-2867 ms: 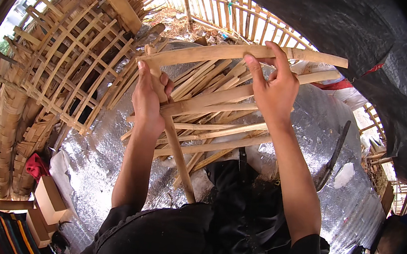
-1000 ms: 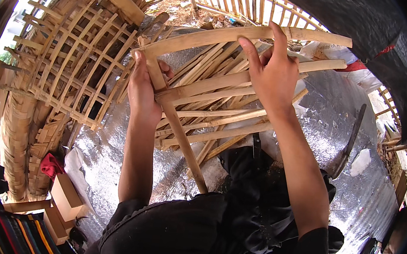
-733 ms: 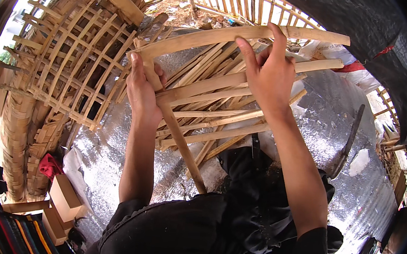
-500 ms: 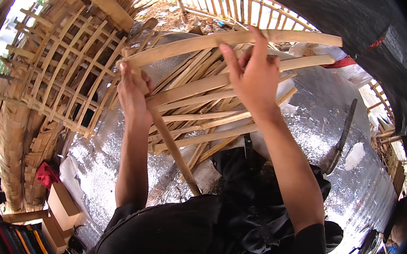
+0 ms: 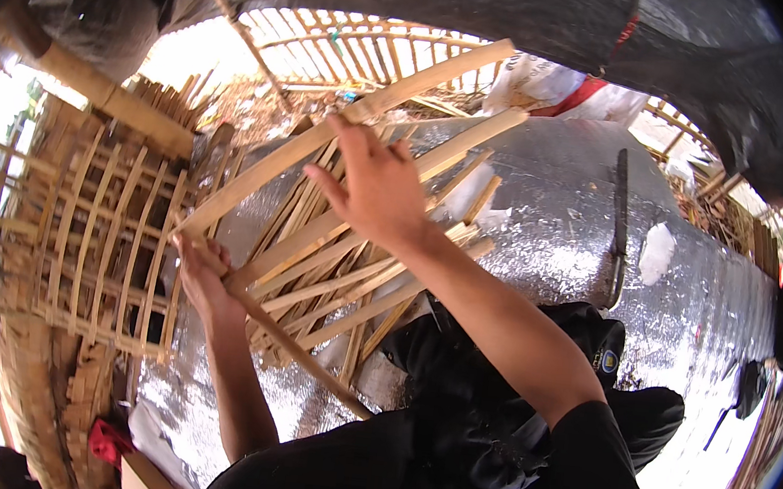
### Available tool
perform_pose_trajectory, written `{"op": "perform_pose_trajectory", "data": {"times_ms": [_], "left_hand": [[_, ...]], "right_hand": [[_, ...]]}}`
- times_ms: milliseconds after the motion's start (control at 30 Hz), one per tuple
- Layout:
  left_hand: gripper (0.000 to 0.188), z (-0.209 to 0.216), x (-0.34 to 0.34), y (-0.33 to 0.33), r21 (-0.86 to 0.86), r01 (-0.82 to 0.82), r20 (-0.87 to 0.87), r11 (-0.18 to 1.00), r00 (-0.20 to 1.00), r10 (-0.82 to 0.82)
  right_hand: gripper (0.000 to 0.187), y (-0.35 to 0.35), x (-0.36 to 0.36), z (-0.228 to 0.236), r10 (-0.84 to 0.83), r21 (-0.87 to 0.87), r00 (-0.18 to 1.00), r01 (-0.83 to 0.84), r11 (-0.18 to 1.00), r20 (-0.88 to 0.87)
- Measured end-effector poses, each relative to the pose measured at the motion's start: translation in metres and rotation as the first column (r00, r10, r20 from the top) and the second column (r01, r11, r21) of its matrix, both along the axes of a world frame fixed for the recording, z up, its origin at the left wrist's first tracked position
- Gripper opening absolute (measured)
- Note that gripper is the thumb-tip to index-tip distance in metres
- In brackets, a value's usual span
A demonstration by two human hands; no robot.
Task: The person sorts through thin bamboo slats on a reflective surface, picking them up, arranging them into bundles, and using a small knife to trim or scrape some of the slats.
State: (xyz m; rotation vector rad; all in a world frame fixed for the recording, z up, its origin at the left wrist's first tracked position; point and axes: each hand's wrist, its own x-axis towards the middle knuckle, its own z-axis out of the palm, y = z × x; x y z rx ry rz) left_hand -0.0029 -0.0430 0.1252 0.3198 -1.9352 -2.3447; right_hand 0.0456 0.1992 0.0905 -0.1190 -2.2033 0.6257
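A long, pale bamboo strip (image 5: 281,157) slants up and away to the right in front of me. My left hand (image 5: 208,280) is closed around its near left end. From beside that same hand, a thin round stick (image 5: 308,360) runs down toward my lap; whether the fingers grip it too is hard to see. My right hand (image 5: 374,181) has its thumb and fingers apart, with fingertips against the strip near its middle. Below both hands lies a loose pile of split bamboo strips (image 5: 340,277), the longer ones pointing away to the right.
A woven bamboo lattice (image 5: 115,244) stands at the left. Silvery foil sheeting (image 5: 548,204) covers the ground, and a long dark blade (image 5: 620,221) lies on it at the right. Behind are a white sack (image 5: 532,83) and a slatted bamboo fence (image 5: 364,51). Black sheeting (image 5: 493,2) hangs overhead.
The view has turned, so the strip now slants more steeply. My right hand has shifted along the strip toward my left hand, which keeps its hold at the end.
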Motion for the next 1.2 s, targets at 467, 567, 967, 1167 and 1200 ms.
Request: {"op": "perform_pose_trajectory", "data": {"times_ms": [467,567,967,1167,1200], "left_hand": [[0.036,-0.002,-0.004,0.001,-0.05,0.01,0.001,0.999,1.0,-0.01],[0.039,0.0,-0.003,0.006,-0.088,-0.02,0.015,0.996,1.0,0.022],[0.049,-0.009,-0.011,0.006,-0.276,0.017,-0.037,0.961,0.999,-0.028],[0.055,0.011,-0.032,0.001,-0.386,0.008,-0.131,0.922,0.989,-0.063],[0.058,0.019,-0.031,0.004,-0.438,0.029,-0.12,0.899,0.989,-0.09]], "right_hand": [[0.062,0.012,0.008,0.007,0.02,0.017,1.0,-0.02,1.0,0.005],[0.063,0.014,0.008,0.005,0.039,-0.009,0.998,-0.038,0.999,0.04],[0.066,0.017,0.002,-0.004,0.063,-0.039,0.993,-0.059,0.997,0.097],[0.07,0.015,0.001,0.001,0.069,-0.083,0.996,-0.064,0.994,0.063],[0.067,0.013,0.006,0.003,0.053,-0.083,0.998,-0.05,0.995,0.028]]}}
